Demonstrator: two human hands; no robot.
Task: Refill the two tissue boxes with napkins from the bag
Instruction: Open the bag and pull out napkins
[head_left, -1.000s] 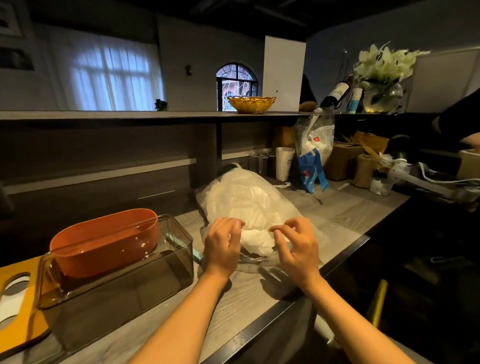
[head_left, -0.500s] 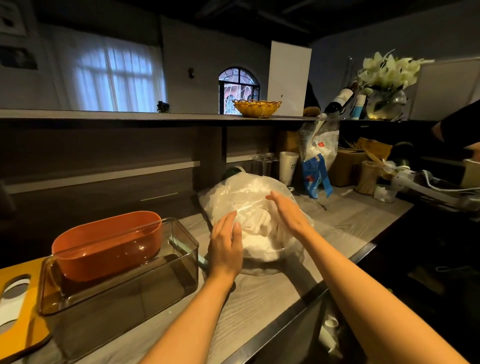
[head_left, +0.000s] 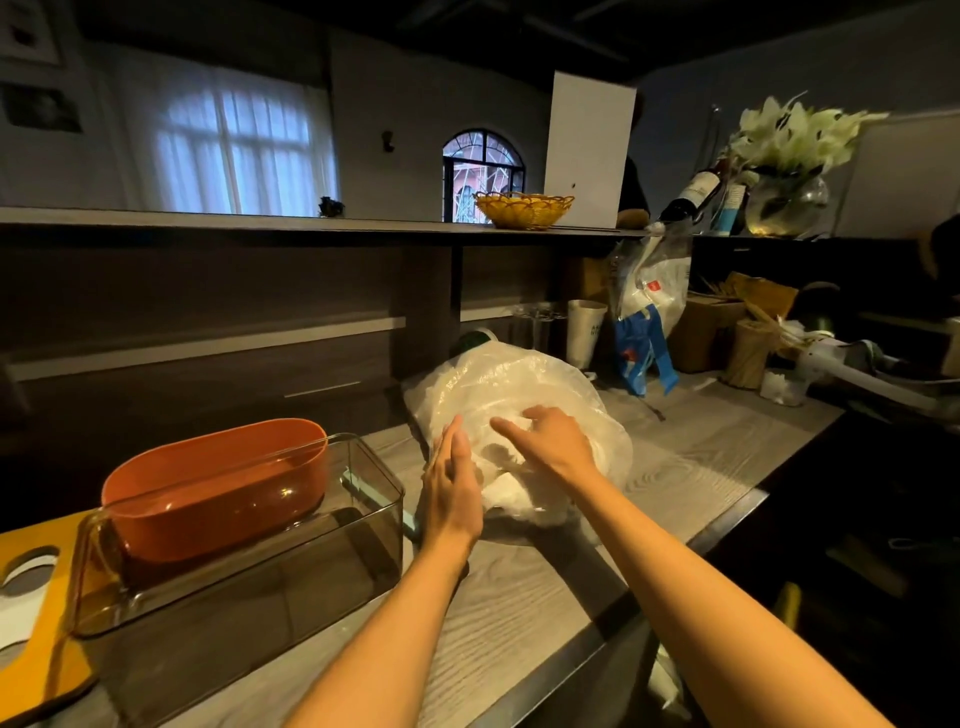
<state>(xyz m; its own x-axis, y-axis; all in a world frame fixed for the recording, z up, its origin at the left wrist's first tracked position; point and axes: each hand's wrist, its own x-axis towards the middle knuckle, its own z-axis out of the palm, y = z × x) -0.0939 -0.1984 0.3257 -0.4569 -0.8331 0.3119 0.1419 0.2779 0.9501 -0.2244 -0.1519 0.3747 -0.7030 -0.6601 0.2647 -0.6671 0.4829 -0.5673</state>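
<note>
Napkins inside translucent white plastic bag (head_left: 524, 384) indistinct, partly hidden by hands. Left hand (head_left: 451, 486), fingers straight, touches bag at nine o'clock; right hand (head_left: 553, 444) rests atop, fingers relaxed.

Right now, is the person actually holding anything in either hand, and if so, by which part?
Nothing is gripped. The left hand, fingers straight, lies against the near left side of the crinkly clear plastic bag of white napkins; the right hand rests open on the bag's top.

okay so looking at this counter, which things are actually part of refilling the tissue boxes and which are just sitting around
For the job:
clear plastic bag of white napkins
orange oval tissue box
clear smoky rectangular tissue box
yellow slotted lid

Lying about:
yellow woven basket
white paper cup
wine bottle
vase of white flowers
</note>
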